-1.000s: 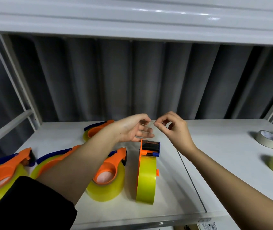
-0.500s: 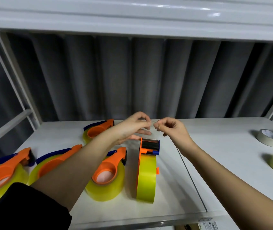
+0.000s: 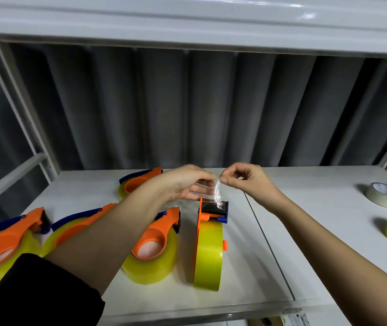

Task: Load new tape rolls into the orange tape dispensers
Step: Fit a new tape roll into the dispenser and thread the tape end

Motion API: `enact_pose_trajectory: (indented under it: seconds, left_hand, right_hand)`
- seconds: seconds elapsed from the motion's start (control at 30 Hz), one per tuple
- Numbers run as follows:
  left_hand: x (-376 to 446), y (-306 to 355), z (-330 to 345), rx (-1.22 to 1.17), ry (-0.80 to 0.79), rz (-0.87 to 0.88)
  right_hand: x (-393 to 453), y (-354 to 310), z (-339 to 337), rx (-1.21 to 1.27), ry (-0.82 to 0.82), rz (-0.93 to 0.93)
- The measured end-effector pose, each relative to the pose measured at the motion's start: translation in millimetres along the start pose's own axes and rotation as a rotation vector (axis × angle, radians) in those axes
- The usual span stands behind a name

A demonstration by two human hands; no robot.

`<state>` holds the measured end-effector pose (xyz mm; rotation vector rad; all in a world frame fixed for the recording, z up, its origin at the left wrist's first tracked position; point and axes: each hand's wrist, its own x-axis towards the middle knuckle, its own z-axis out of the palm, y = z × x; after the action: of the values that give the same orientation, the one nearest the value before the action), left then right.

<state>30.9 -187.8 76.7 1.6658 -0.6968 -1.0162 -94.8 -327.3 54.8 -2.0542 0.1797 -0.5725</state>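
We see a white tabletop (image 3: 305, 231). Four loaded orange dispensers (image 3: 154, 243) lie flat toward its left edge, a fifth (image 3: 209, 245) stands on edge mid-tabletop, and loose tape rolls (image 3: 383, 195) lie by the right edge.

The upright orange plastic dispenser (image 3: 212, 214) has a smooth moulded look with a dark blue plastic end piece, and its yellow-tinted roll of tape (image 3: 208, 251) is glossy enough to throw a soft sheen, while the clear strip of film (image 3: 218, 192) drawn up from it looks thin, shiny and crinkled. The white shelf surface (image 3: 317, 231) is smooth with a dull gloss, and the white overhead beam (image 3: 187, 17) shines like painted metal. The dark grey backdrop (image 3: 187, 109) hangs in matt folds like cloth, the black sleeve (image 3: 34, 295) is matt fabric, and the cream roll of tape (image 3: 384, 195) at the right looks papery and dull.
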Motion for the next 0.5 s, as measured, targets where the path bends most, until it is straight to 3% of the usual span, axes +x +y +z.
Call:
enact_pose_trajectory:
  seconds: [0.17,0.23,0.37,0.5]
  left_hand:
    - [3,-3,1,-0.106,0.036,-0.045]
    - [5,-4,0,-0.129,0.052,-0.063]
    - [5,-3,-1,-0.177,0.033,-0.110]
    - [3,1,1,-0.186,-0.007,-0.157]
  right_hand:
    - [-1,0,-12,-0.242,-0.088,-0.039]
    - [-2,0,-14,-0.337,-0.037,-0.058]
    - [-1,-7,-7,-0.167,0.127,-0.014]
    - [2,-10,1,-0.455,0.173,-0.229]
